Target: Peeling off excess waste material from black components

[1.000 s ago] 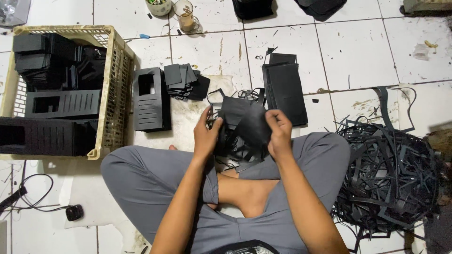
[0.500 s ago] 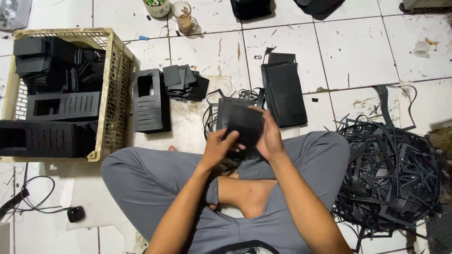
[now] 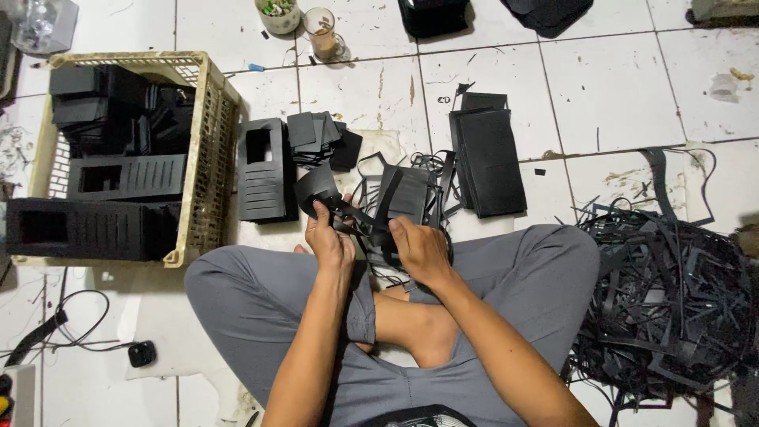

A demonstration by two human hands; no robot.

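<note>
I sit cross-legged on a white tiled floor. My left hand [image 3: 330,238] grips a black cut-out sheet [image 3: 399,196] by its near left part, where a flap and thin strips stick out. My right hand [image 3: 421,250] holds the same sheet from the right, close above my knees. A tangle of thin black offcut strips [image 3: 433,170] hangs around the sheet and trails onto the floor behind it.
A cream plastic crate [image 3: 207,158] with black slotted panels stands at the left. Beside it lie a slotted black panel [image 3: 262,171], small black squares [image 3: 316,130] and a stack of black sheets [image 3: 488,160]. A big heap of black offcuts [image 3: 672,292] fills the right. Two cups [image 3: 320,30] stand far back.
The black sheet was held up and whole in both hands; now it is lower and partly pulled apart, with a flap and strips spread out to the left of my left hand.
</note>
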